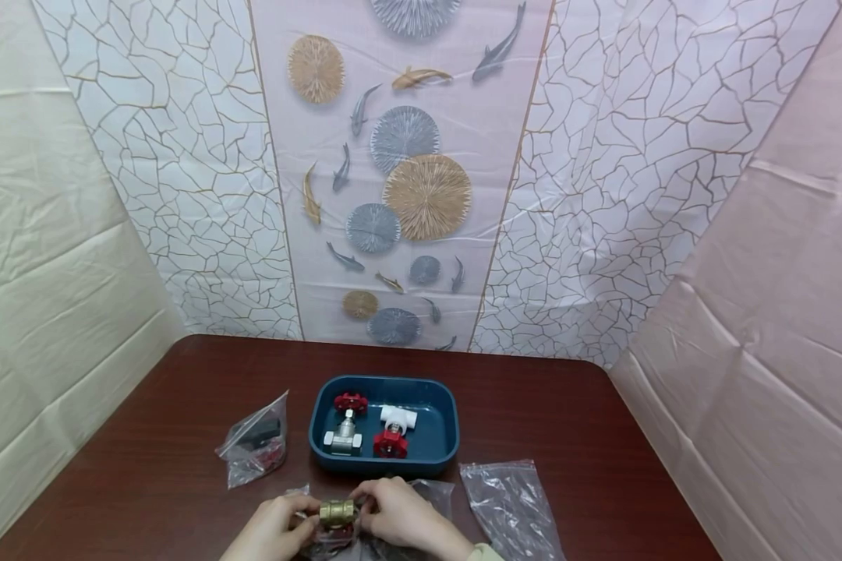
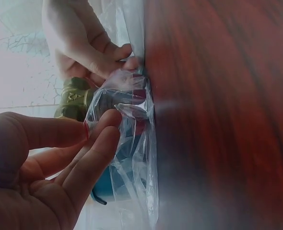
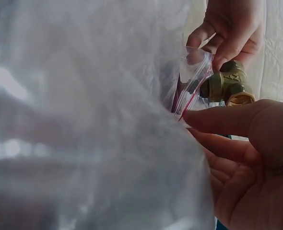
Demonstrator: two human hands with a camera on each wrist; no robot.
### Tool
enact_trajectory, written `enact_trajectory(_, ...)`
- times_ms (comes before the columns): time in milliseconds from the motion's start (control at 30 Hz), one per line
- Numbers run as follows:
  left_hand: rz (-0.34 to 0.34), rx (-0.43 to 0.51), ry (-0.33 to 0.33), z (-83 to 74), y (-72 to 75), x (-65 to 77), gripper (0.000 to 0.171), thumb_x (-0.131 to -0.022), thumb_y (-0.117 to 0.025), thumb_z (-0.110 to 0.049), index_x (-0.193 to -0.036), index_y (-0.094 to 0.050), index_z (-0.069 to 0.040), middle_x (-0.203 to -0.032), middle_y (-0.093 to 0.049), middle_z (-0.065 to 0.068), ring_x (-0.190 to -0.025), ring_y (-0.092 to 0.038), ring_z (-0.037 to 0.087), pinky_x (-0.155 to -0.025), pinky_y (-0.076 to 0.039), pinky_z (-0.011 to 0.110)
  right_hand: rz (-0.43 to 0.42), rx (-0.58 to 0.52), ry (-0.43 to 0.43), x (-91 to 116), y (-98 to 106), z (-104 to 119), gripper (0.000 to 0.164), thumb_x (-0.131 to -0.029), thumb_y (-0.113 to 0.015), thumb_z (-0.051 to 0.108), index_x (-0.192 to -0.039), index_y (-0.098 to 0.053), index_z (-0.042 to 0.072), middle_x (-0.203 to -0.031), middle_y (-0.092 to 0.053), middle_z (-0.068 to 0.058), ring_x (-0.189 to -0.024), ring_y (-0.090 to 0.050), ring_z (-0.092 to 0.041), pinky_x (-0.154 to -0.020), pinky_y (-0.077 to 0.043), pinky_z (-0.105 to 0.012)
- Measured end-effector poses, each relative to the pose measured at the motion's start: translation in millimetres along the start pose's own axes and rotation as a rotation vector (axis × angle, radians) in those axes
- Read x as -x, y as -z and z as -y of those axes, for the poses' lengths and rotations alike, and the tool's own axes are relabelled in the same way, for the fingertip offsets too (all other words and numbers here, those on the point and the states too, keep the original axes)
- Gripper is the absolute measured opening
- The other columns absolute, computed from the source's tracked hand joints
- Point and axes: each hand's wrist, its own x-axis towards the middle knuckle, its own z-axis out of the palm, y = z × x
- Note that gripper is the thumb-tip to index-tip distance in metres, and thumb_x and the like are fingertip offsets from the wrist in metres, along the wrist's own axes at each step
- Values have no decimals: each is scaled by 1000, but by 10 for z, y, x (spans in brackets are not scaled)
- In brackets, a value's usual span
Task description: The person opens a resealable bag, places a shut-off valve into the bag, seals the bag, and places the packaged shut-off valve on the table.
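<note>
A brass valve sticks out of the mouth of a clear zip bag at the table's near edge. Its red handwheel shows through the plastic. My left hand is on the valve's left side and pinches the bag's edge between thumb and fingers. On the other side, my right hand pinches the bag's zip strip close to the valve. In the right wrist view, loose plastic covers much of the picture and hides the lower part of the valve.
Just beyond the hands stands a blue tray with a silver valve and a white valve, both red-handled. A zip bag with dark and red contents lies to the left, a flat clear bag to the right.
</note>
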Motion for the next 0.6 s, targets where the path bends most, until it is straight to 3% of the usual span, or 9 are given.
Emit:
enact_trajectory(167, 16, 52, 16, -8, 10, 12, 14, -83, -63, -6, -96, -67, -3, -92, -63, 7, -75, -63, 11, -61, -48, 27, -27, -7, 25, -24, -17, 1, 23, -81, -61, 1, -99, -69, 13, -70, -62, 11, -65, -55, 2, -61, -44, -19)
enact_trajectory(300, -14, 52, 23, -31, 14, 21, 17, -80, -62, -2, -96, -67, 0, -89, -65, 9, -71, -63, 10, -59, -48, 26, -56, -21, 57, -21, -28, 21, 19, -82, -62, 4, -98, -69, 12, -70, -62, 12, -64, -56, 2, -59, -44, -19)
enact_trajectory(467, -53, 27, 55, -40, 36, 37, 18, -78, -62, 0, -95, -67, 1, -87, -65, 8, -68, -62, 10, -57, -47, 26, -65, -42, 73, -23, -21, 57, 21, -83, -60, 4, -99, -70, 12, -71, -62, 12, -62, -55, 2, -57, -44, -19)
enact_trajectory(600, -126, -44, 39, -59, 39, 63, 16, -78, -65, -1, -94, -68, -4, -87, -64, 4, -68, -60, 6, -58, -47, 24, -58, -57, 70, -31, -18, 85, 21, -84, -59, 5, -101, -70, 11, -70, -62, 13, -61, -55, 1, -57, -44, -19)
